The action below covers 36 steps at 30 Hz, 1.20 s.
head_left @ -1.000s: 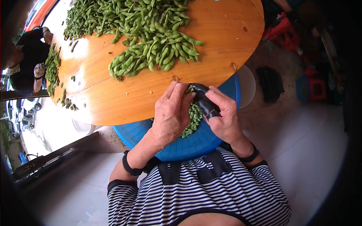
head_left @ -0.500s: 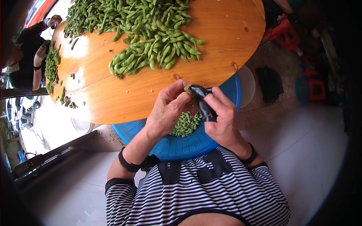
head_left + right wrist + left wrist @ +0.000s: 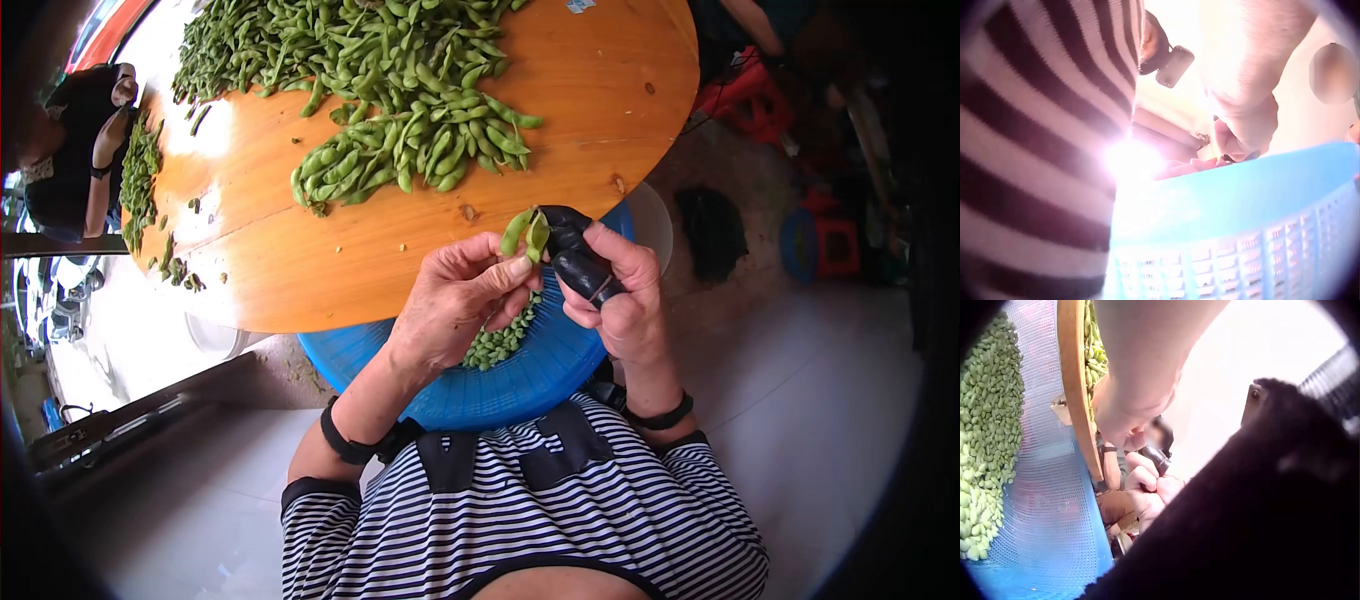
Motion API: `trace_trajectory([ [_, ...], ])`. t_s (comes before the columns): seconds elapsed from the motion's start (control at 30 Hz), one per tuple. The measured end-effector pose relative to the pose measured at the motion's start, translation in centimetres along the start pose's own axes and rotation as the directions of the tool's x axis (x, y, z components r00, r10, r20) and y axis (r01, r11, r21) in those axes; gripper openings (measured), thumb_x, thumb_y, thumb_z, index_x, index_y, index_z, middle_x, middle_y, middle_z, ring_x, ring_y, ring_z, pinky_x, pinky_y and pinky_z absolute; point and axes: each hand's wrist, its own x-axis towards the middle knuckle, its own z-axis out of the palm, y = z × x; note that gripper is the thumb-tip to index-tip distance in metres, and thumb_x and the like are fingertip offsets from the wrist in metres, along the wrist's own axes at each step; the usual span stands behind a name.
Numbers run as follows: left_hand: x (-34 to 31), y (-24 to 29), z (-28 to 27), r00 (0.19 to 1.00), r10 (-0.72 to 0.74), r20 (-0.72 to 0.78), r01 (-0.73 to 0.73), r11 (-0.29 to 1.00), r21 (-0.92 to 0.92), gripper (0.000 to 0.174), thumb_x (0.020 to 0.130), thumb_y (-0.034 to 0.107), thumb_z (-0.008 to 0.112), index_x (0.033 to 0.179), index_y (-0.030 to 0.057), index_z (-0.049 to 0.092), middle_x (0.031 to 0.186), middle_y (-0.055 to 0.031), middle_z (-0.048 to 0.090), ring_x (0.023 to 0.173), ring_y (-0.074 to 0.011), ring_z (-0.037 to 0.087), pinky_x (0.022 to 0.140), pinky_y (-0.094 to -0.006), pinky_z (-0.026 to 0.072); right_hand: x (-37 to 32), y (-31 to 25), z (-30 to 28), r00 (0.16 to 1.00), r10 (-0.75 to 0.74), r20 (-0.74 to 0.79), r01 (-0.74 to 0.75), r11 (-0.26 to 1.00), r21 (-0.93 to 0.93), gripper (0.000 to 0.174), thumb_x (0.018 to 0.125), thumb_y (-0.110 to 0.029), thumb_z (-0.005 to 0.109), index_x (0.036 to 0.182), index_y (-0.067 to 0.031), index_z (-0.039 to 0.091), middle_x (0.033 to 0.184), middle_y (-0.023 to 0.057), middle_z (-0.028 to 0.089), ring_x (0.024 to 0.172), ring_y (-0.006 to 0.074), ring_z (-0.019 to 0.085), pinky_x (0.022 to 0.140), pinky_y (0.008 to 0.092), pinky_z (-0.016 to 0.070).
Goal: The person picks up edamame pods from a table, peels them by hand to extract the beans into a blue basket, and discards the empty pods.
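Over the blue basket (image 3: 480, 395), my left hand (image 3: 445, 300) pinches a green soybean pod (image 3: 516, 232) between thumb and fingers. A second green piece (image 3: 538, 240) stands beside it, spread apart from the first at the top. Close on the right is my right hand (image 3: 630, 295), its fingers curled. Black coverings (image 3: 582, 272) sheathe its working digits, and their tips meet the pod's right edge. Shelled green beans (image 3: 495, 345) lie in the basket below both hands; the left wrist view shows a broad heap of beans (image 3: 988, 419) there.
A large heap of soybean pods (image 3: 400, 90) covers the far part of the wooden table (image 3: 270, 270). Another person (image 3: 75, 150) in dark clothing sits at the left edge, near a smaller pile (image 3: 140, 185). Red stools (image 3: 755, 105) and a black bag (image 3: 712, 230) stand at right.
Both hands have drawn slightly apart and the right has turned, bringing the green pod into view above the left fingertips. The other person's hands have shifted.
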Motion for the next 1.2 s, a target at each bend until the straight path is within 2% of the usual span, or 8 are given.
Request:
trace_trajectory([
  [0.23, -0.3, 0.7, 0.0, 0.987, 0.078, -0.140, -0.049, 0.979, 0.199, 0.008, 0.090, 0.011, 0.068, 0.088, 0.0043, 0.065, 0.071, -0.0006, 0.063, 0.053, -0.0030, 0.047, 0.045, -0.0177, 0.0327, -0.3, -0.6, -0.6, 0.958, 0.263, 0.118, -0.279, 0.948, 0.156, 0.030, 0.085, 0.004, 0.036, 0.103, 0.0080, 0.061, 0.062, -0.0032, 0.041, 0.050, 0.0014, 0.031, 0.042, 0.0172, 0.0238],
  [0.67, -0.4, 0.1, 0.3, 0.972, 0.150, -0.181, -0.084, 0.941, 0.329, 0.007, 0.087, 0.008, 0.071, 0.088, 0.0037, 0.065, 0.070, 0.0016, 0.062, 0.055, -0.0012, 0.047, 0.048, -0.0171, 0.0340, -0.8, 0.7, -0.4, 0.980, 0.180, 0.080, -0.191, 0.966, 0.174, 0.032, 0.081, 0.007, 0.036, 0.101, 0.0076, 0.061, 0.065, -0.0023, 0.044, 0.050, 0.0012, 0.033, 0.041, 0.0177, 0.0261],
  [0.8, -0.5, 0.4, 0.4, 0.985, 0.113, -0.134, -0.080, 0.970, 0.230, 0.007, 0.087, 0.007, 0.070, 0.089, 0.0044, 0.065, 0.073, 0.0005, 0.064, 0.054, -0.0014, 0.046, 0.047, -0.0175, 0.0327, -0.8, 1.7, -1.0, 0.980, 0.181, 0.088, -0.194, 0.965, 0.175, 0.035, 0.079, 0.007, 0.035, 0.103, 0.0073, 0.061, 0.066, -0.0015, 0.045, 0.051, 0.0014, 0.033, 0.041, 0.0178, 0.0262],
  [0.87, -0.3, 0.9, 0.0, 0.995, -0.075, -0.059, 0.075, 0.997, 0.010, 0.006, 0.087, 0.008, 0.070, 0.088, 0.0055, 0.065, 0.076, -0.0006, 0.066, 0.052, -0.0017, 0.044, 0.047, -0.0178, 0.0313, -0.5, 1.4, -1.0, 0.968, 0.213, 0.131, -0.239, 0.942, 0.237, 0.036, 0.078, 0.008, 0.035, 0.104, 0.0066, 0.061, 0.065, -0.0014, 0.044, 0.051, 0.0016, 0.034, 0.041, 0.0179, 0.0263],
  [1.0, -0.2, 0.6, 0.1, 0.993, -0.098, -0.061, 0.100, 0.995, 0.027, 0.007, 0.087, 0.010, 0.070, 0.088, 0.0062, 0.065, 0.076, 0.0009, 0.064, 0.052, -0.0015, 0.041, 0.046, -0.0176, 0.0286, -0.5, 1.7, -1.1, 0.964, 0.245, 0.099, -0.264, 0.919, 0.293, 0.034, 0.081, 0.007, 0.036, 0.103, 0.0046, 0.061, 0.069, -0.0001, 0.048, 0.051, 0.0013, 0.032, 0.040, 0.0177, 0.0244],
  [1.1, -0.1, -0.5, 0.4, 0.996, 0.050, -0.080, -0.035, 0.982, 0.187, 0.011, 0.088, 0.013, 0.070, 0.088, 0.0041, 0.064, 0.073, 0.0027, 0.061, 0.053, -0.0028, 0.042, 0.046, -0.0206, 0.0314, -1.0, 1.7, -0.7, 0.979, 0.160, 0.125, -0.183, 0.962, 0.202, 0.036, 0.079, 0.009, 0.040, 0.108, 0.0042, 0.062, 0.079, 0.0023, 0.054, 0.059, 0.0029, 0.043, 0.048, 0.0182, 0.0350],
  [1.17, 0.2, -1.8, -0.2, 0.924, 0.377, -0.068, -0.289, 0.802, 0.523, 0.017, 0.089, 0.016, 0.070, 0.089, 0.0010, 0.062, 0.072, 0.0047, 0.057, 0.055, -0.0042, 0.043, 0.047, -0.0243, 0.0354, -1.4, 1.4, 0.8, 0.999, 0.049, -0.024, -0.053, 0.973, -0.227, 0.044, 0.075, 0.012, 0.044, 0.115, 0.0036, 0.060, 0.091, 0.0018, 0.057, 0.075, 0.0047, 0.051, 0.064, 0.0187, 0.0424],
  [1.2, 0.0, -1.5, -0.1, 0.927, 0.368, -0.074, -0.250, 0.753, 0.609, 0.017, 0.089, 0.013, 0.069, 0.088, -0.0013, 0.060, 0.069, 0.0010, 0.057, 0.057, -0.0074, 0.049, 0.050, -0.0275, 0.0406, -1.4, 1.6, 1.0, 1.000, 0.003, -0.028, -0.011, 0.960, -0.279, 0.051, 0.071, 0.015, 0.047, 0.119, 0.0037, 0.059, 0.093, -0.0010, 0.056, 0.086, 0.0051, 0.052, 0.075, 0.0187, 0.0423],
])
